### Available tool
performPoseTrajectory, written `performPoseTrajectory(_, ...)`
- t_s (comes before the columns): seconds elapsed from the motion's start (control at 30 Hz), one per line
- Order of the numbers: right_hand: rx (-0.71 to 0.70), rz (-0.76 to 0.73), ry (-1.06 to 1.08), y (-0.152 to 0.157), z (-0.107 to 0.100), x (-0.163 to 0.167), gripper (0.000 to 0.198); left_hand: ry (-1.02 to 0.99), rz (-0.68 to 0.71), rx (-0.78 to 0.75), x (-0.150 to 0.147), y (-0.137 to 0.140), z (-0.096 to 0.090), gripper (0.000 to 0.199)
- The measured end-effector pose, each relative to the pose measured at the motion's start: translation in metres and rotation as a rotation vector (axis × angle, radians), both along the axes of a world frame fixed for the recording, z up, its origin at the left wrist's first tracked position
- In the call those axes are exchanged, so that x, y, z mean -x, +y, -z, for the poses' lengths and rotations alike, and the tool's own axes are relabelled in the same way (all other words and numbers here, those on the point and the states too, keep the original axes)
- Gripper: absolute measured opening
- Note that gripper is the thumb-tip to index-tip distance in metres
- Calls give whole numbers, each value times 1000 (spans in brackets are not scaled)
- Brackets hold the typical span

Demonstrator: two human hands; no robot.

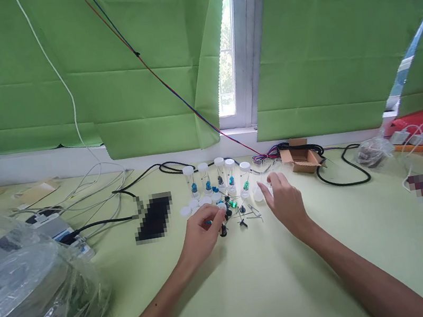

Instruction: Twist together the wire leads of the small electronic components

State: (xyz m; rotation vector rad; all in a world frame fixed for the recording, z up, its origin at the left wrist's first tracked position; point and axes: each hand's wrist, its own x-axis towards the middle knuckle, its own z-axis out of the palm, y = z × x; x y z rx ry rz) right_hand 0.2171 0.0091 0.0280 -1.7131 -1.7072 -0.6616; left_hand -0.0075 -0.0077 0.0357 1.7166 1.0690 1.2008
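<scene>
Hands bend over a pale green desk (248, 292) crowded with tiny parts, the work centred on a small vial (221, 208) at the near left edge of the cluster. The left hand's (206, 226) grip is together, thumb and fingers clamped on what looks to be that vial, with a dark piece (223, 231) at its lower end. Its long axis runs close to vertical, white cap up and dark end toward the desktop; whether it touches down is hard to tell. The upright hold probably keeps the contents settled at the bottom and the cap within reach.

The right hand (287, 202) hovers or rests at the other side, thumb a little apart from curled fingers, just beside a white lid (258, 194); whether its grip has anything cannot be told.

Behind them, five capped vials (220, 174) stand in a row, axes upright, caps skyward, blue, dark or green pieces inside, likely set at the back to leave the hands room. White caps (193, 204) lie in front at left. Between the hands, a green part (233, 204), a black part (243, 223) and thin metal pieces (256, 211) lie at mixed angles, presumably spread for easy picking. A cardboard box (302, 159) sits beyond the right hand.
</scene>
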Motion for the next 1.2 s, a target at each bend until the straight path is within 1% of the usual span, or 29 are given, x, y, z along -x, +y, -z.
performPoseTrajectory(0.1,-49,-38,28,-1,-1,0,30,54,-26,-9,1,0,1,33)
performPoseTrajectory(0.23,-122,-141,92,-3,0,3,27,79,-27,48,1,-1,-1,35)
performPoseTrajectory(0.33,-193,-265,133,-6,2,7,21,77,-6,98,3,-1,-5,38)
performPoseTrajectory(0.43,-240,-448,147,-10,3,14,13,84,13,124,5,2,-9,38)
performPoseTrajectory(0.57,-217,-665,141,-17,5,25,11,117,1,106,9,6,-8,37)
performPoseTrajectory(0.7,-166,-780,156,-22,11,34,16,141,5,87,12,9,-7,37)
performPoseTrajectory(0.83,-107,-840,216,-25,16,39,19,198,23,93,15,10,-11,34)
performPoseTrajectory(1.0,-92,-832,312,-26,17,44,31,277,33,87,18,8,-21,31)
performPoseTrajectory(1.1,-65,-853,419,-27,17,47,37,258,31,112,21,6,-27,28)
performPoseTrajectory(1.2,-20,-911,549,-27,17,49,41,197,55,175,22,2,-37,26)
